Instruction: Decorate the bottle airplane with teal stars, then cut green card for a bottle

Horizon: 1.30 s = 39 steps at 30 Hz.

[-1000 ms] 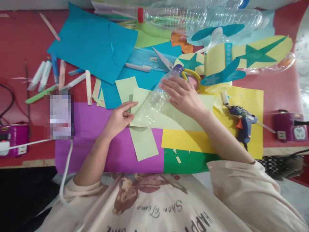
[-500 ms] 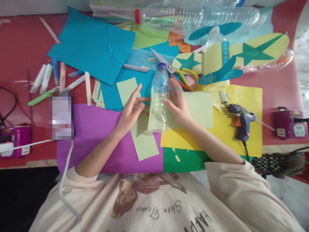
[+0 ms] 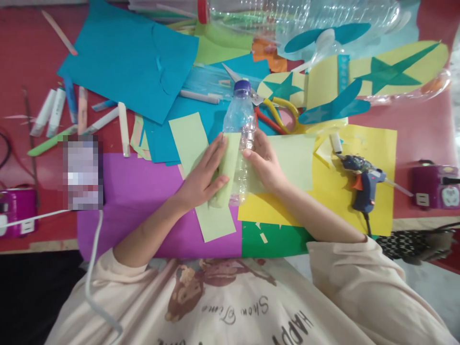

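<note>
A small clear plastic bottle (image 3: 241,120) with a purple cap lies on the coloured papers at the table's middle. A pale green paper sheet (image 3: 291,160) is curled up around its left side. My left hand (image 3: 204,175) presses the curled paper edge against the bottle, fingers stretched flat. My right hand (image 3: 264,163) holds the bottle's right side with fingers bent around it, over the flat part of the sheet.
Another pale green strip (image 3: 196,158) lies under my left hand. A blue glue gun (image 3: 361,177) rests on yellow paper at right. Scissors (image 3: 266,105), blue sheets (image 3: 125,57), large clear bottles (image 3: 302,17), a paper plane model (image 3: 359,76), markers (image 3: 53,110) and a phone (image 3: 82,172) surround them.
The bottle turned from lying slanted to pointing away from me. The green sheet's left edge was lifted and wrapped onto the bottle; my left hand moved in and now presses it there.
</note>
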Motion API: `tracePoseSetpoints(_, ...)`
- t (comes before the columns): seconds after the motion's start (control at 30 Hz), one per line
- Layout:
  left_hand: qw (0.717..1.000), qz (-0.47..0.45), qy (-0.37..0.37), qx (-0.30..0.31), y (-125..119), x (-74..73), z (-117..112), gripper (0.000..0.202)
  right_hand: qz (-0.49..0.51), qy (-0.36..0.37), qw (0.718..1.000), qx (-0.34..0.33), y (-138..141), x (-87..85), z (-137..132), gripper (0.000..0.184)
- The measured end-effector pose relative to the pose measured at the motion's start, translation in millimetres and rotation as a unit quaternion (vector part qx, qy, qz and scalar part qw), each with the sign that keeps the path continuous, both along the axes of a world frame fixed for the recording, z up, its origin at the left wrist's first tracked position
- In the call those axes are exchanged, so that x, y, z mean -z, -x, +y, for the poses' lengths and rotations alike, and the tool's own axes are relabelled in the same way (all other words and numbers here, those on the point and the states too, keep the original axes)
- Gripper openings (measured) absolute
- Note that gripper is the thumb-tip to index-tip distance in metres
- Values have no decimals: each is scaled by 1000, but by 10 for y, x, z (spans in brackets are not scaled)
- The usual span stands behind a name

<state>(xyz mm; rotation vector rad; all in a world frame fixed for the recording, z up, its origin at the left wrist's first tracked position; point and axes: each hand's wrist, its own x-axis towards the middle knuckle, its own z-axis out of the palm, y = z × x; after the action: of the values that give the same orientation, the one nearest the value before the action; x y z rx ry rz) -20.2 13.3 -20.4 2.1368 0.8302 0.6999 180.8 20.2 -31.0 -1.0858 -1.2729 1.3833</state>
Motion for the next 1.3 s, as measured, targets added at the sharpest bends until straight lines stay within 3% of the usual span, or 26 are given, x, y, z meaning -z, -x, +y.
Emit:
tracePoseSetpoints(0.1,1000,2,14,6,-13,-27,-41,72,11,13,1000,-13,7,41,3,77)
tracePoseSetpoints(0.23,1000,-7,22,13,-28,-35,-76,77,-5,-22,999,-30,-17,68,21,82)
tracePoseSetpoints(0.57,1000,-3,16,18,-45,-28,-83,77,-45,-49,997,-48,-86,162,10,72)
tracePoseSetpoints(0.9,999,-19,24,22,-37,-12,-69,74,-69,-43,997,-20,-114,57,-4,71)
tracePoseSetpoints(1.3,999,-24,40,20,-26,-11,-72,71,-82,-58,995,-29,-96,117,-31,76)
